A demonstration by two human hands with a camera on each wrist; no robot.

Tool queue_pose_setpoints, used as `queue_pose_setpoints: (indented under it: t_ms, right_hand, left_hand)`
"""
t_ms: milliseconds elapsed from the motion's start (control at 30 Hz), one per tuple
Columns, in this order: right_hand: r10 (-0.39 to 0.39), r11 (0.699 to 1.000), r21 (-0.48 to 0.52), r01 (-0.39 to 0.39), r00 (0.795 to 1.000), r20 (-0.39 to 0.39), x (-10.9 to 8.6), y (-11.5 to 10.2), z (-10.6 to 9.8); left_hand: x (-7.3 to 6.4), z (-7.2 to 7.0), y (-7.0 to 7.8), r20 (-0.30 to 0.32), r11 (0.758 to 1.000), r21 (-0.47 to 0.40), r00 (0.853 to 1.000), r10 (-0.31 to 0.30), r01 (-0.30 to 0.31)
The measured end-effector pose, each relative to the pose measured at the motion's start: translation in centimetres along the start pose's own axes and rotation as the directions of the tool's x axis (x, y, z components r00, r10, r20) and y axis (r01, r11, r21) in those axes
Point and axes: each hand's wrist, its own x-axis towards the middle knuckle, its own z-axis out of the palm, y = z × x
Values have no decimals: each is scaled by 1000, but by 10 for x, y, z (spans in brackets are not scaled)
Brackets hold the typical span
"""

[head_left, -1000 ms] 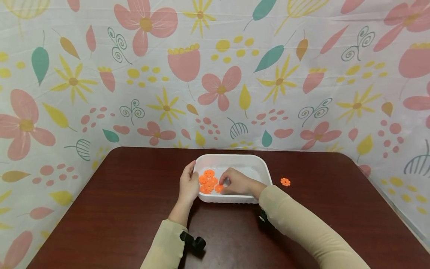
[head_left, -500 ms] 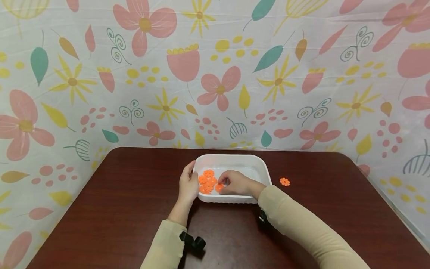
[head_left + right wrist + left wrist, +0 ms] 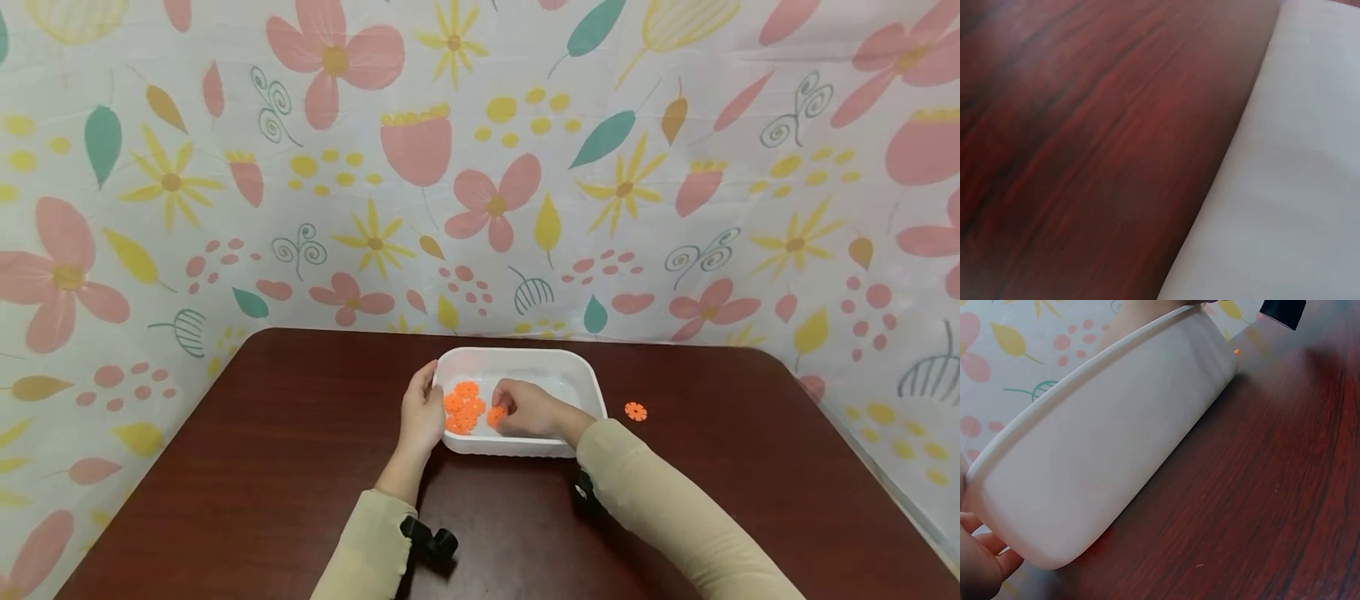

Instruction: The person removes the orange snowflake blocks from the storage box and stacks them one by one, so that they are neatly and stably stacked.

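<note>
A white plastic bin [image 3: 517, 447] stands on the table in the head view. My left hand [image 3: 422, 421] grips its left end; in the left wrist view that hand's fingers [image 3: 985, 565] curl round the corner of the bin [image 3: 1104, 437]. Inside, toward the left, lies a cluster of orange flower-shaped plastic discs [image 3: 465, 408]. My right hand [image 3: 531, 408] reaches over the near rim and pinches one orange disc [image 3: 494, 416] just right of the cluster. The right wrist view shows only the bin's outer wall [image 3: 1297, 162] and the tabletop, with the hand hidden.
A single orange disc [image 3: 636, 412] lies on the dark wooden table [image 3: 300, 467], right of the bin. Behind the table hangs a flower-patterned cloth [image 3: 480, 275]. A black wrist camera [image 3: 431, 540] sits at the left sleeve.
My right hand has shifted slightly right, and the pinched disc now stands a little farther from the cluster and more upright. The left hand stays on the bin. The head view has tilted slightly.
</note>
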Motion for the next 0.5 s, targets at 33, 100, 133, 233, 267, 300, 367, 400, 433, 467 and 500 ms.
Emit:
queue_pose_setpoints:
  t_ms: [33,100,133,233,267,300,367,400,433,467,500]
  right_hand:
    - [14,1000,11,-14,1000,-8,-1,0,-1]
    - [31,999,34,-30,999,-27,-3,1,-2]
    - [30,999,43,-28,999,-36,-4,1,-3]
    - [15,997,73,-10,998,-61,-5,3,-5]
    - [12,996,85,-6,998,-66,-5,4,-6]
    - [7,995,97,0,998,-67,-5,4,-6]
    - [17,993,119,-9,998,-66,-7,5,-7]
    - [23,991,130,-14,998,-67,-7,5,-8]
    - [32,990,139,-22,997,-68,-8,5,-8]
    - [41,988,149,-30,997,-72,-8,5,-9]
    - [45,986,161,-33,996,-75,-9,5,-10]
  left_hand:
    - [0,0,0,3,1000,3,1000,-2,2]
    - [-2,0,1,7,1000,9,1000,-3,3]
    - [-2,0,1,6,1000,11,1000,-1,1]
    - [-3,-1,3,-1,1000,9,1000,8,-8]
    - [-3,-1,3,-4,1000,8,1000,11,-11]
    - [-3,-1,3,-5,1000,6,1000,13,-13]
    - [-3,-1,2,-4,1000,6,1000,13,-13]
    - [-3,-1,2,-3,1000,4,1000,12,-12]
    - [-3,-1,1,-2,1000,5,1000,14,-14]
    - [-3,-1,1,-1,1000,5,1000,15,-15]
    - [-3,0,1,0,1000,3,1000,16,-16]
